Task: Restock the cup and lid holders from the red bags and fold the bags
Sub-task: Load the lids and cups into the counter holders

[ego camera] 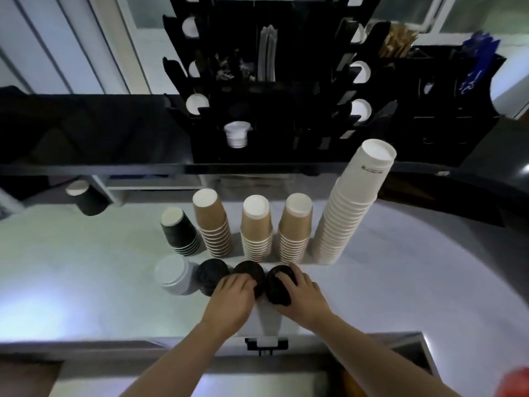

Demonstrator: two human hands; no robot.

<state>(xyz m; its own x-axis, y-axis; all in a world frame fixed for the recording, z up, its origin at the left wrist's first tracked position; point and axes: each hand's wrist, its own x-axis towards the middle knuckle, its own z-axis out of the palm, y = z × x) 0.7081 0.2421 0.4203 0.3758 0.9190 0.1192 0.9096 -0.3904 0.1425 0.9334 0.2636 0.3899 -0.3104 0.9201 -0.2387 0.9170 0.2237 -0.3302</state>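
On the pale counter stand upside-down cup stacks: a short black stack (pixel 179 232), three brown stacks (pixel 213 223), (pixel 256 227), (pixel 296 227) and a tall white stack (pixel 352 207). In front lie a white lid stack (pixel 173 275) and three black lid stacks (pixel 210 275), (pixel 249 270), (pixel 279 286). My left hand (pixel 232 300) rests its fingers on the middle black lid stack. My right hand (pixel 302 293) grips the right black lid stack. The black cup and lid holder (pixel 272 90) stands behind on a raised shelf, with white lids in its side slots.
A single black cup (pixel 87 197) lies on its side at the back left. A second black organiser (pixel 446 90) with blue and brown packets stands at the right. A red bag corner (pixel 515 382) shows at the bottom right. The counter's front edge runs below my wrists.
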